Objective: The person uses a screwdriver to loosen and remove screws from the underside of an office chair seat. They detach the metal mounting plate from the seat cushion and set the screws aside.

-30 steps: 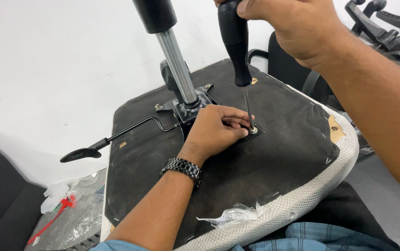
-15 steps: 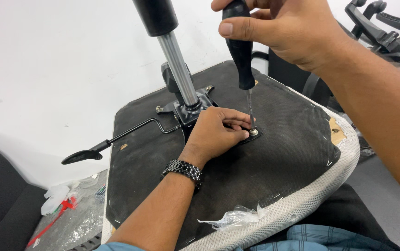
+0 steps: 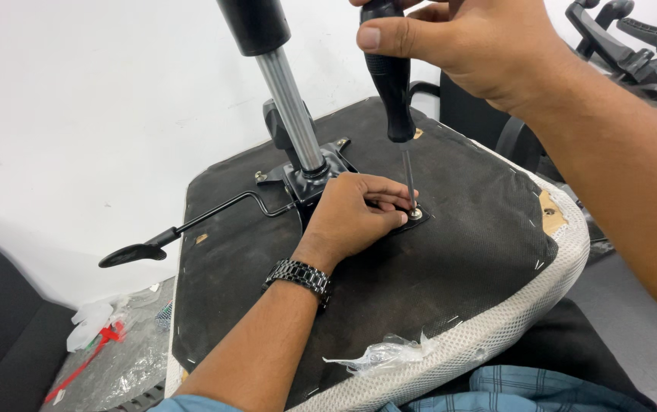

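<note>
An upturned office chair seat, black underneath with a white mesh edge, lies across my lap. A chrome gas cylinder rises from its black metal mechanism plate. My right hand grips the black handle of a screwdriver, held upright with its tip on a screw at the plate's corner. My left hand, a metal watch on its wrist, rests on the plate with its fingertips beside that screw.
A black adjustment lever sticks out left from the mechanism. Crumpled clear plastic lies on the seat's near edge. More plastic wrap with red tape lies on the floor at left. Black chair parts stand at the top right.
My right hand has shifted its grip on the screwdriver handle, turning it a little. The left hand stays by the screw.
</note>
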